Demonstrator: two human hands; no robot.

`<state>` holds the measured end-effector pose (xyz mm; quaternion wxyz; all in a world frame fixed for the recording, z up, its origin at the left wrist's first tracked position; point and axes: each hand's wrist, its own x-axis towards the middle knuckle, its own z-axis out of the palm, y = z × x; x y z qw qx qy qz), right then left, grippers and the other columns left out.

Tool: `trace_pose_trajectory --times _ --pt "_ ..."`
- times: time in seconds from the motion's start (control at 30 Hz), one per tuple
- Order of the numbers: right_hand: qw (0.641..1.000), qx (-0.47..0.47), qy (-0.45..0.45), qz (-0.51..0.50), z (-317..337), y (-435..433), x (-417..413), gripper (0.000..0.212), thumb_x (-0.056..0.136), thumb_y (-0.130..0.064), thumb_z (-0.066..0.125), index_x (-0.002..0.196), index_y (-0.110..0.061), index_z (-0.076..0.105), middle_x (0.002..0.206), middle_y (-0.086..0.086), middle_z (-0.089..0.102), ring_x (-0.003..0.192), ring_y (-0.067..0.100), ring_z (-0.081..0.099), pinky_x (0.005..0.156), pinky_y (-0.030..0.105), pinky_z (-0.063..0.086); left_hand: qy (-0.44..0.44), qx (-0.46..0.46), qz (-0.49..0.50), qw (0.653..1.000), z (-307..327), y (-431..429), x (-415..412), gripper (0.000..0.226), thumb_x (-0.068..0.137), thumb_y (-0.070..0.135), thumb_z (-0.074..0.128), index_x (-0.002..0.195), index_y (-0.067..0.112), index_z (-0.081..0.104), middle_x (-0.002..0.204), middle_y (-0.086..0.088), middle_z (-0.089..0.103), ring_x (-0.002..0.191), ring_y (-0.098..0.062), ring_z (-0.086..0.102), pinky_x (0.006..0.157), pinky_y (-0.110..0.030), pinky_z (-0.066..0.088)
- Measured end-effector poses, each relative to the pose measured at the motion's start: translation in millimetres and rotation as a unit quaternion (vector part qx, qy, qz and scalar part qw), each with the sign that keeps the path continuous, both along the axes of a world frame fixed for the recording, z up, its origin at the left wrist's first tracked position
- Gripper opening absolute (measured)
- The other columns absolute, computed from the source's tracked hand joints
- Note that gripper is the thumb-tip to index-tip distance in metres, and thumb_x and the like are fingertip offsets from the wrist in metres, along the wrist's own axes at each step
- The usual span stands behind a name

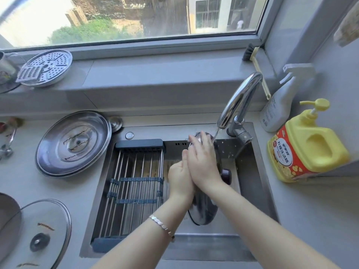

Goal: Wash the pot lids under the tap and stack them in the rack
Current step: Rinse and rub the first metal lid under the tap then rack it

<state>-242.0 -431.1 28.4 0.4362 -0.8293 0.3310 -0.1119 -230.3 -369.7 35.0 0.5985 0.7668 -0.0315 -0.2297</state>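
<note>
Countertop (303,220): smooth, pale grey, matte; it surrounds the sink on all sides.
Sink (258,187): one rectangular basin of brushed stainless steel, with water drops on its far wall.
Rack (134,183): one drainer of parallel steel rods with dark blue-grey end bars and clips, spanning the left half of the sink; nothing is on it.
Lids: three in view, all round.
Large steel lid (73,142): domed and polished with dark streaks, lying on the countertop beside the sink's far-left corner.
Glass lid (48,230): clear with a metal rim and a black knob, streaked, lying at the countertop's near-left corner.
Held lid (202,214): steel with a dark knob facing right, standing on edge in the right half of the sink, its top under the water.
Tap (239,98): one chrome gooseneck at the sink's far-right corner, pouring a thin stream.
Detergent bottle (310,144): yellow plastic with a pump, on the countertop's right edge.
Spray bottle (279,105): white, just behind the detergent bottle.
Steamer plate (46,66): perforated steel, on the windowsill.
Left hand (179,181): curled, gripping the held lid.
Right hand (203,164): fingers straight, pressed flat on the lid's face.
</note>
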Motion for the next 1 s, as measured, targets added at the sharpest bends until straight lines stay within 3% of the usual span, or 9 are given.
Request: trace_pose_trajectory --times 0.2,0.3,0.37,0.43,0.57,0.67,0.8,0.9,1.0 --pt "0.956 0.236 0.053 -0.167 -9 -60 19 0.033 0.09 -0.028 0.028 0.105 -0.012 0.053 0.126 0.016 0.05 0.118 0.031 0.043 0.101 0.041 0.032 -0.085 0.021 -0.064 0.994 5 11 -11 0.057 0.098 0.033 0.038 0.048 0.007 0.031 0.043 0.0 0.027 0.043 -0.012 0.025 0.044 -0.025 0.019" --pt "0.98 0.128 0.008 -0.149 -8 -32 18 0.034 0.092 -0.025 0.031 0.112 -0.006 0.05 0.13 0.015 0.045 0.125 0.029 0.037 0.104 0.039 0.029 -0.061 0.018 -0.046 0.997 2 9 -4 0.058 0.098 0.033 0.038 0.047 0.005 0.038 0.044 -0.003 0.032 0.046 -0.016 0.03 0.048 -0.028 0.024" --pt "0.995 0.056 -0.027 -0.076 -3 -5 11 0.043 0.094 -0.024 0.031 0.134 -0.01 0.04 0.15 0.008 0.026 0.141 0.021 0.016 0.115 0.036 0.014 -0.021 0.003 -0.018 1.0 -3 3 5 0.06 0.098 0.034 0.038 0.044 0.011 0.048 0.044 0.0 0.046 0.05 -0.017 0.039 0.053 -0.029 0.031" --pt "0.994 0.089 -0.029 -0.062 -7 -4 10 0.049 0.096 -0.027 0.034 0.144 -0.017 0.028 0.155 0.0 0.015 0.144 0.014 0.008 0.117 0.034 0.007 -0.02 -0.001 -0.003 1.0 -5 -1 8 0.061 0.098 0.035 0.038 0.043 0.015 0.052 0.044 0.002 0.05 0.05 -0.017 0.044 0.054 -0.029 0.035" --pt "0.944 0.262 0.015 -0.2 -24 -52 30 0.048 0.093 -0.037 0.028 0.122 -0.007 0.051 0.129 0.015 0.051 0.124 0.032 0.044 0.106 0.047 0.033 -0.052 0.001 -0.004 0.999 1 2 -1 0.057 0.098 0.037 0.036 0.046 0.013 0.029 0.043 0.001 0.027 0.043 -0.013 0.026 0.046 -0.026 0.022" --pt "0.979 0.142 0.053 -0.139 -18 -37 33 0.053 0.095 -0.035 0.022 0.134 -0.005 0.042 0.144 0.015 0.037 0.135 0.027 0.031 0.113 0.041 0.02 0.028 -0.005 0.072 0.997 2 -2 3 0.054 0.098 0.038 0.037 0.05 0.012 0.035 0.046 -0.002 0.035 0.046 -0.015 0.034 0.048 -0.027 0.029" --pt "0.995 -0.028 -0.059 0.079 -8 16 -1 0.062 0.093 -0.038 0.016 0.148 -0.01 0.011 0.157 0.0 0.004 0.14 0.0 -0.004 0.116 0.021 -0.003 0.128 -0.041 0.152 0.979 5 -8 25 0.051 0.098 0.036 0.039 0.06 0.007 0.059 0.053 0.0 0.063 0.053 -0.013 0.059 0.047 -0.016 0.046" --pt "0.977 -0.155 -0.043 0.142 -25 16 -31 0.07 0.096 -0.051 0.012 0.145 -0.004 0.021 0.154 0.011 0.017 0.142 0.01 0.007 0.116 0.026 0.005 0.197 -0.066 0.181 0.961 6 -4 33 0.044 0.094 0.041 0.043 0.076 0.008 0.065 0.077 -0.01 0.068 0.069 -0.022 0.064 0.073 -0.031 0.055" --pt "0.961 -0.195 -0.043 0.189 -36 9 -50 0.067 0.097 -0.051 0.014 0.14 -0.002 0.03 0.148 0.016 0.032 0.139 0.02 0.022 0.112 0.033 0.016 0.213 -0.063 0.199 0.954 7 -3 32 0.043 0.094 0.044 0.042 0.077 0.01 0.063 0.075 -0.007 0.065 0.067 -0.02 0.061 0.069 -0.031 0.052"
